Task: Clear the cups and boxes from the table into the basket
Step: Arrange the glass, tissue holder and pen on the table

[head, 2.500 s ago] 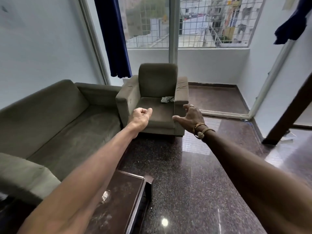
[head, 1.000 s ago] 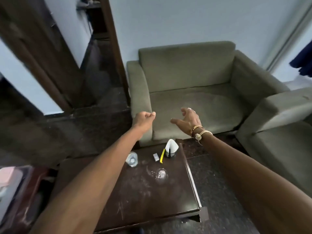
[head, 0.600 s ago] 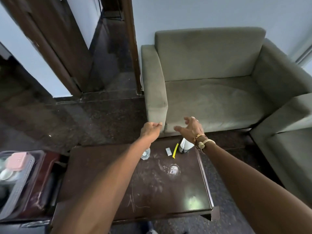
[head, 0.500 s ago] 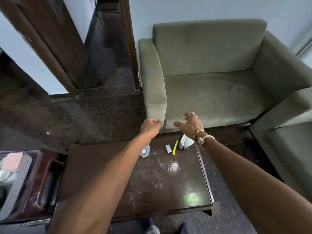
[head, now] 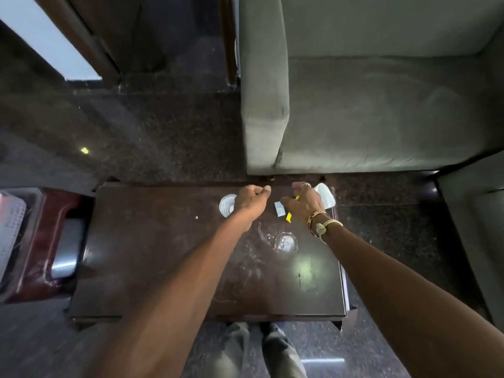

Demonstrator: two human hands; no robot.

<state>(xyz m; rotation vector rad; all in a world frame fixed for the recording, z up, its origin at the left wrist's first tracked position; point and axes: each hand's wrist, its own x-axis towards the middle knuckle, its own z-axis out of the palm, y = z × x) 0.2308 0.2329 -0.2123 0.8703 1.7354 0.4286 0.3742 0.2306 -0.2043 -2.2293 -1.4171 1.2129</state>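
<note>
A dark wooden table (head: pixel 163 268) stands before me. On its far part sit a clear cup (head: pixel 227 205), a second clear glass cup (head: pixel 285 242), a small white box (head: pixel 279 208), a yellow strip (head: pixel 288 217) and a white cup-like item (head: pixel 325 194) at the far right corner. My left hand (head: pixel 252 199) hovers with curled fingers just right of the first cup, holding nothing. My right hand (head: pixel 302 201) hovers with loosely spread fingers over the box and yellow strip. The grey basket (head: pixel 11 227) shows at the left edge.
A grey-green sofa (head: pixel 381 110) stands just beyond the table, and another seat (head: pixel 474 227) at the right. A reddish-brown stand (head: pixel 41 241) beside the basket sits left of the table. The dark polished floor (head: pixel 136 132) runs around it. My legs (head: pixel 259 350) are at the near edge.
My view turned from the window and armchair to the table and tilted down. Both hands came lower and now hover over the items at the table's far side.
</note>
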